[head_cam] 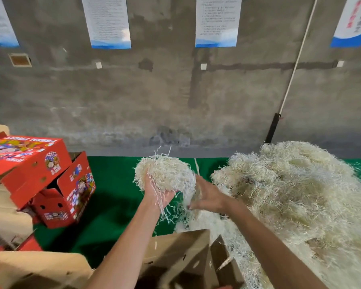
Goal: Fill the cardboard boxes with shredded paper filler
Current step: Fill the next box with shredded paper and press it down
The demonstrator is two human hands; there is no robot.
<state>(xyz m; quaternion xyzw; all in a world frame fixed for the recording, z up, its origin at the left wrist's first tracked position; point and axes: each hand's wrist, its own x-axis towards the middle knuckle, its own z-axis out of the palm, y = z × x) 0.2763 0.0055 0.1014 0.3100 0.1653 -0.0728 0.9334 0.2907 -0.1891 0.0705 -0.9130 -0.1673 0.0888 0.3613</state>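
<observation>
1. Here, the shredded paper filler is pale cream, thin curly strips. I see one rounded clump (166, 174) lifted above the green table cover (113, 184), loose strands dangling from it.
2. My left hand (159, 193) cups the clump from below, fingers curled up into it.
3. My right hand (206, 197) sits just right of the clump, fingers spread and fairly straight, touching its side rather than clutching it.
4. To the right of that hand lies the big heap of filler (296, 195), spilling down toward me.
5. Below both wrists is an open brown cardboard box (181, 253), flaps up.
6. Well left of the left hand, red printed fruit boxes (35, 170) are stacked, tilted.
</observation>
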